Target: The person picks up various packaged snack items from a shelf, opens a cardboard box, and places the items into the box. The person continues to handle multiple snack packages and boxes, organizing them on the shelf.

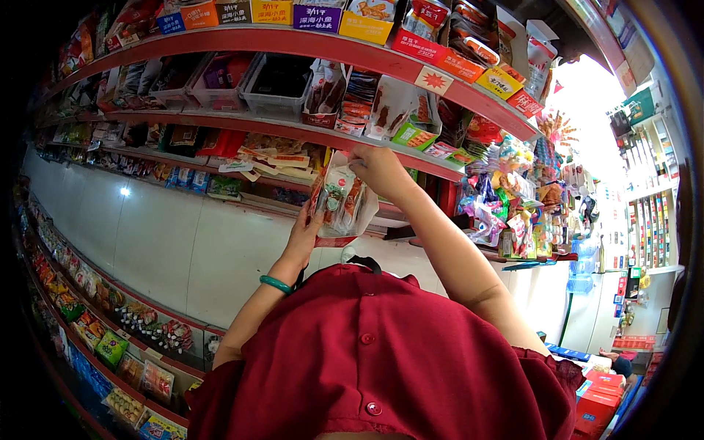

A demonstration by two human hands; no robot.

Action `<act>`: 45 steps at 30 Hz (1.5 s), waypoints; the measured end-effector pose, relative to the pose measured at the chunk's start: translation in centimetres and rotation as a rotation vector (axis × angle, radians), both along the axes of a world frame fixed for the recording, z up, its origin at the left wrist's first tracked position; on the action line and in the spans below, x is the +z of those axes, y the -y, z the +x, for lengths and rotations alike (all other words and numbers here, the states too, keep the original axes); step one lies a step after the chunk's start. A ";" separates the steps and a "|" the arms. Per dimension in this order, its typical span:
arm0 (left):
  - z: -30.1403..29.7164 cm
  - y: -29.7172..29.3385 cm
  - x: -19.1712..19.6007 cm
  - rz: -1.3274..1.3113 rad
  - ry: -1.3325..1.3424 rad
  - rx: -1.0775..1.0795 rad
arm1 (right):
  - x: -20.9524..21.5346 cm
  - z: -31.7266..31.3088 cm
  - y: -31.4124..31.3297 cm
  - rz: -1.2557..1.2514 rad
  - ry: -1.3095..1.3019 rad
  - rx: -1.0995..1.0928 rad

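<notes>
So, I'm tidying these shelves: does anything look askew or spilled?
Mildly: the pale flat packs left of the white box held in the left hand overlap at mixed angles, which looks untidy against the lined-up top-row boxes. No clear spill or damage stands out.

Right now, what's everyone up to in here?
A person in a red top has an open box of packets before stocked shelves. The left hand holds its left side; the right hand is at its upper edge. Whether it pinches a packet is hard to tell.
</notes>
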State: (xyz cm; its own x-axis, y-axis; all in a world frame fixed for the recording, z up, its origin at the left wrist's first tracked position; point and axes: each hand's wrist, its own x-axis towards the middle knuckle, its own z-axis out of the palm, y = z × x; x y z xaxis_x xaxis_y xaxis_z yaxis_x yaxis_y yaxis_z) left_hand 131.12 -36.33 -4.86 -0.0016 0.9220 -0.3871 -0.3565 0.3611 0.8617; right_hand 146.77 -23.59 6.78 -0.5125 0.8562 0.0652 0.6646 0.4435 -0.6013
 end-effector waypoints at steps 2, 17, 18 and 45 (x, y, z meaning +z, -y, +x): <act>-0.1 -0.1 -0.4 0.014 0.041 0.007 | 0.3 -0.2 -0.1 -0.003 -0.016 0.045; -0.9 -0.1 -3.4 -0.037 0.251 0.011 | -1.6 0.0 0.7 0.148 0.045 0.009; -0.9 -0.1 -3.3 -0.035 0.241 -0.008 | -2.1 -0.3 0.8 0.178 0.019 0.006; -0.8 0.0 -4.7 -0.116 0.318 0.120 | -3.7 0.9 4.1 0.439 0.070 0.170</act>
